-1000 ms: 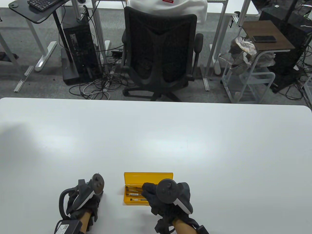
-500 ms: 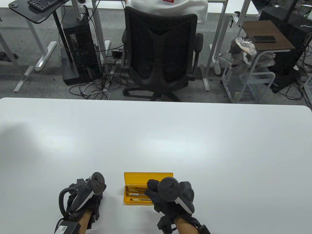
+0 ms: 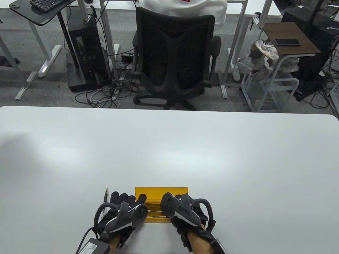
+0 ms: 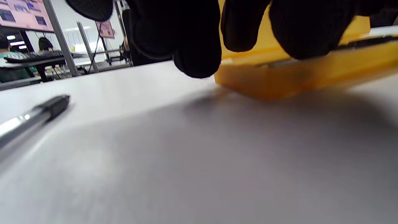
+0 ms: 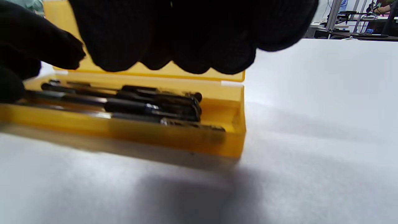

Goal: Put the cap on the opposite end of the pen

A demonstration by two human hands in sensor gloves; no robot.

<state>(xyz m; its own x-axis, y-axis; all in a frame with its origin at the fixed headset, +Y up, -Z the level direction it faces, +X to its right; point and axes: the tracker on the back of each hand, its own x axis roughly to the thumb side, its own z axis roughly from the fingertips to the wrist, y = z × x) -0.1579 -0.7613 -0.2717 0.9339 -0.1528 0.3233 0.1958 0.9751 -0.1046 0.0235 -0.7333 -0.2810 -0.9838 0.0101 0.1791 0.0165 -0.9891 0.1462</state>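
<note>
Pens in yellow case show no legible writing; both hands' grip states cannot be told.

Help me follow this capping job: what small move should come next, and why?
Probably the right hand pinching one pen out of the yellow case. The case lies open with pens inside, both hands hover over it holding nothing, and a loose pen lies left of the left hand.

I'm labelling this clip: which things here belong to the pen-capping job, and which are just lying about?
Job:
- loose pen on the table
- yellow pen case, open
- pens in the case

Lying about:
- office chair
- phone on the side table
- keyboard
</note>
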